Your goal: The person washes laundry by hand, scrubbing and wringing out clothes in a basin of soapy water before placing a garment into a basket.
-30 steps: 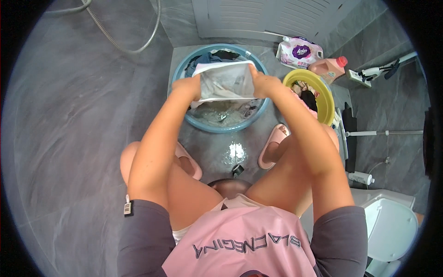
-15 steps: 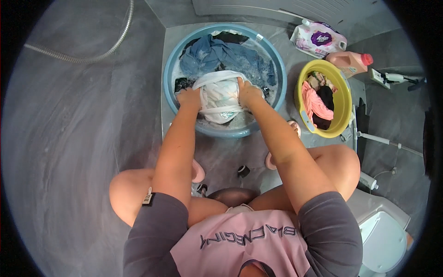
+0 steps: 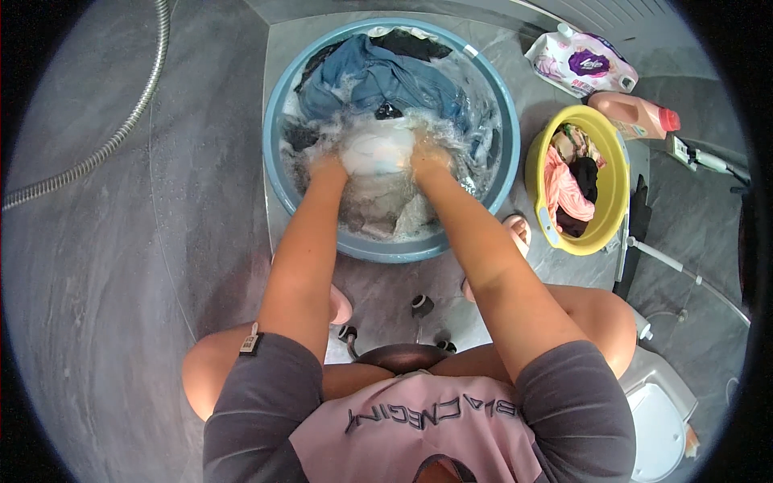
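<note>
Your left hand [image 3: 328,167] and right hand [image 3: 429,158] are both down in the blue wash basin [image 3: 274,173], sunk to the knuckles in foamy water. Between them: a white garment [image 3: 377,151], bunched into a pale lump at the waterline. Each hand presses against one side of it, left on its left edge, right on its right edge. Fingers sit under suds and cloth, so you cannot tell how far they curl; both hands look closed onto the garment, gripping it from either side.

Behind the white lump, toward the far rim of the basin, a blue denim garment [image 3: 378,76] lies soaked and crumpled, with a dark piece of cloth [image 3: 407,44] at the very back edge. More pale wet fabric [image 3: 386,213] floats on the near side, between your forearms.

The basin stands on the grey marbled floor [image 3: 105,266]. Just right of it, a yellow basin [image 3: 616,173] holds pink and dark clothes (dry-looking, heaped). Beyond that, a pink detergent bottle [image 3: 632,117] with a red cap lies on its side, and a white and purple refill pouch [image 3: 580,63] rests near it. A metal shower hose [image 3: 113,137] curves across the floor at far left. Pink slippers [image 3: 515,229] show beside your right forearm.
</note>
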### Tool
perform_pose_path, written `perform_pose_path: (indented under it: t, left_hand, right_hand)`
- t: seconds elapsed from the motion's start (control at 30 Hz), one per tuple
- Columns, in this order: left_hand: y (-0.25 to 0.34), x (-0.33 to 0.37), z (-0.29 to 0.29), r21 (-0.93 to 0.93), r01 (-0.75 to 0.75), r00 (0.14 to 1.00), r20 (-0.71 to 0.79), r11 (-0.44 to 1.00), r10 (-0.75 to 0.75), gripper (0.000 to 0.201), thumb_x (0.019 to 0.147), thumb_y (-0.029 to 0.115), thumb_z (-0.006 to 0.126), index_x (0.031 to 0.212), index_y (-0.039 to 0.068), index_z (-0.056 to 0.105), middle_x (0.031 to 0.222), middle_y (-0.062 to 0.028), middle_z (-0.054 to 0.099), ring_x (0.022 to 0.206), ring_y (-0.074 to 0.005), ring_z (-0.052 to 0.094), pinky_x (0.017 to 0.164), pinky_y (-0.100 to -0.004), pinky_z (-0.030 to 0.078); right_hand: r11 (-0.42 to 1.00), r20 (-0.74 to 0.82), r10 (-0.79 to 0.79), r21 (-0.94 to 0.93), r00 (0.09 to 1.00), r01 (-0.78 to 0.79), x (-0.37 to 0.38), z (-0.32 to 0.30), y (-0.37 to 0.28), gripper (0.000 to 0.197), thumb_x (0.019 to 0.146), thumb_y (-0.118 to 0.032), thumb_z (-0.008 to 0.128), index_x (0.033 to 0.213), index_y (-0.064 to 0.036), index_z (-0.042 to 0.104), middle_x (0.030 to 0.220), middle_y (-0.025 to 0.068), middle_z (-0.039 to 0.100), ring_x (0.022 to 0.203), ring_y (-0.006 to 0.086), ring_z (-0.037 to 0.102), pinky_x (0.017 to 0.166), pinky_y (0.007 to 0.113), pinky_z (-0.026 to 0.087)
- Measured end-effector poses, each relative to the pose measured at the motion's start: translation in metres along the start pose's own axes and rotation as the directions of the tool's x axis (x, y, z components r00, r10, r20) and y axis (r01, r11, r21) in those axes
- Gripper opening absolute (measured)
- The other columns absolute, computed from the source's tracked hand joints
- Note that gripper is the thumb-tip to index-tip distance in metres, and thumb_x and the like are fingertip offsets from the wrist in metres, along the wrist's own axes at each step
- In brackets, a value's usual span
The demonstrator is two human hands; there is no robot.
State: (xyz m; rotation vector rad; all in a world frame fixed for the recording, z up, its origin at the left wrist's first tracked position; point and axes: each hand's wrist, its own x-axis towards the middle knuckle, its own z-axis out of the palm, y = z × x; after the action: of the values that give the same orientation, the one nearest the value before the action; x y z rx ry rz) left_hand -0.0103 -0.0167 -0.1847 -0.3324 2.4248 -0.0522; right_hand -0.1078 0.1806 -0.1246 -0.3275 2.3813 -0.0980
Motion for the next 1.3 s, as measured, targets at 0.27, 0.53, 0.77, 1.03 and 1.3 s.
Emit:
perform_pose_path:
  t: [0.27, 0.53, 0.77, 1.03, 1.3]
  left_hand:
    - [0.012, -0.059, -0.085, -0.132, 0.164, 0.983, 0.098, 0.978, -0.152, 0.039, 0.087, 0.025, 0.04, 0.122, 0.013, 0.051, 0.12, -0.0121, 0.055, 0.113, -0.0273, 0.05, 0.091, -0.0417, 0.039]
    - [0.007, -0.127, -0.175, -0.476, -0.082, 0.986, -0.168, 0.876, 0.001, 0.047, 0.075, 0.008, 0.046, 0.121, 0.001, 0.042, 0.095, -0.0235, 0.061, 0.088, -0.0314, 0.063, 0.075, -0.0408, 0.05]
    - [0.016, -0.212, -0.276, -0.881, -0.393, 0.905, -0.421, 0.265, -0.06, 0.053, 0.075, -0.002, 0.04, 0.127, 0.003, 0.036, 0.085, -0.0156, 0.058, 0.052, -0.0186, 0.057, 0.046, -0.0311, 0.05]
    - [0.008, -0.314, -0.35, -0.644, -0.745, 0.648, -0.761, -0.173, 0.042, 0.049, 0.075, 0.004, 0.043, 0.124, 0.0, 0.037, 0.077, -0.0104, 0.06, 0.052, -0.0139, 0.057, 0.048, -0.0249, 0.051]
    - [0.007, -0.248, -0.301, -0.877, -0.481, 0.877, -0.48, 0.013, 0.022, 0.054, 0.076, 0.002, 0.042, 0.129, 0.008, 0.034, 0.07, -0.01, 0.059, 0.047, -0.0155, 0.056, 0.045, -0.0262, 0.05]
  right_hand:
    - [0.982, -0.039, -0.099, -0.164, 0.994, 0.091, -0.024, -0.022, 0.007, 0.059, 0.085, -0.014, 0.04, 0.14, -0.014, 0.017, 0.126, 0.0189, 0.047, 0.105, 0.0343, 0.055, 0.087, 0.044, 0.044]
    - [0.906, -0.388, -0.112, 0.338, 0.915, 0.254, -0.079, -0.097, -0.01, 0.079, 0.07, -0.003, 0.054, 0.138, -0.006, 0.014, 0.102, 0.0296, 0.056, 0.09, 0.0404, 0.059, 0.08, 0.041, 0.047]
    - [0.151, -0.617, -0.132, 0.761, 0.776, 0.631, -0.196, -0.192, -0.044, 0.07, 0.072, 0.005, 0.042, 0.137, -0.0056, 0.018, 0.079, 0.0146, 0.058, 0.055, 0.0201, 0.055, 0.042, 0.031, 0.044]
    - [-0.136, -0.784, -0.242, 0.61, 0.571, 0.781, -0.314, -0.271, -0.073, 0.079, 0.069, 0.006, 0.042, 0.142, -0.0071, 0.013, 0.084, 0.0118, 0.054, 0.057, 0.0132, 0.05, 0.045, 0.024, 0.041]
    - [0.398, -0.608, -0.169, 0.678, 0.776, 0.618, -0.212, -0.231, -0.061, 0.073, 0.067, -0.003, 0.051, 0.136, -0.0071, 0.029, 0.076, 0.0093, 0.057, 0.053, 0.0133, 0.049, 0.041, 0.027, 0.035]
